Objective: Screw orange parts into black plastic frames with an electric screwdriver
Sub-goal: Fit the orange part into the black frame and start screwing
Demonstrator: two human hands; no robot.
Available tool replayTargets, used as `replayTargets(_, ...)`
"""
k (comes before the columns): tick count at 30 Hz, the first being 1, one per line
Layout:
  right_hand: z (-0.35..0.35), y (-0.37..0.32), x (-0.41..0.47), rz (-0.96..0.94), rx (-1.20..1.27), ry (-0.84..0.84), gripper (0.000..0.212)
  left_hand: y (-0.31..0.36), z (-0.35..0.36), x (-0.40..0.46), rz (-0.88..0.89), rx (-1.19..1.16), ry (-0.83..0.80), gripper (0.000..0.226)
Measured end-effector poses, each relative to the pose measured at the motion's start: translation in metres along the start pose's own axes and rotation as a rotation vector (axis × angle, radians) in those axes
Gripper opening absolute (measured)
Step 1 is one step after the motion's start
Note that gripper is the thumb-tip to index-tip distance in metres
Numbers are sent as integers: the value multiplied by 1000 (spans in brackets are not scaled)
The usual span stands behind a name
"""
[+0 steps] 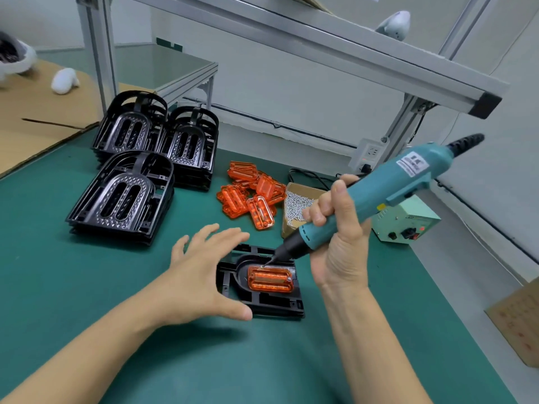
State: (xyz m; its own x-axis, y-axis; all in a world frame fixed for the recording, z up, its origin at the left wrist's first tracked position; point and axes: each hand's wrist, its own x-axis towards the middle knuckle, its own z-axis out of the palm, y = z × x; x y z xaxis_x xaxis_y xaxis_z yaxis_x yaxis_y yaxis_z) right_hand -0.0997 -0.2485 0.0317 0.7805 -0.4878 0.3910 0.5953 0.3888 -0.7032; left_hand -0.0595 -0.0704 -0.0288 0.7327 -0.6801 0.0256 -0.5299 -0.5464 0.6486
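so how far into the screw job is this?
Done: one orange part sits in the black frame on the mat, a screw showing at its right end. In hand: the right hand grips the electric screwdriver, bit at the part's upper left corner; the left hand is open beside the frame. Left: loose orange parts and frame stacks.

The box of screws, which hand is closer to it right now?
Right. The right hand, gripping the electric screwdriver, is just in front of the box of screws; the left hand hovers open farther off, over the black frame.
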Motion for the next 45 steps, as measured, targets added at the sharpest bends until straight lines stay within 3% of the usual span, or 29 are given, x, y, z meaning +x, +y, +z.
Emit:
replayTargets(5,0,12,5,51,-77,-40,15,-7,12,7,-1,181,27,117)
replayTargets(21,5,27,11,80,-283,-182,15,-13,16,10,-56,61,65,107)
replayTargets(33,9,33,18,153,-324,-423,18,-13,15,12,-62,42,58,108)
replayTargets(40,8,31,17,175,-264,-426,16,-13,16,11,-47,24,72,104)
replayTargets(45,20,37,15,178,-379,-581,18,-14,16,10,-52,4,88,102)
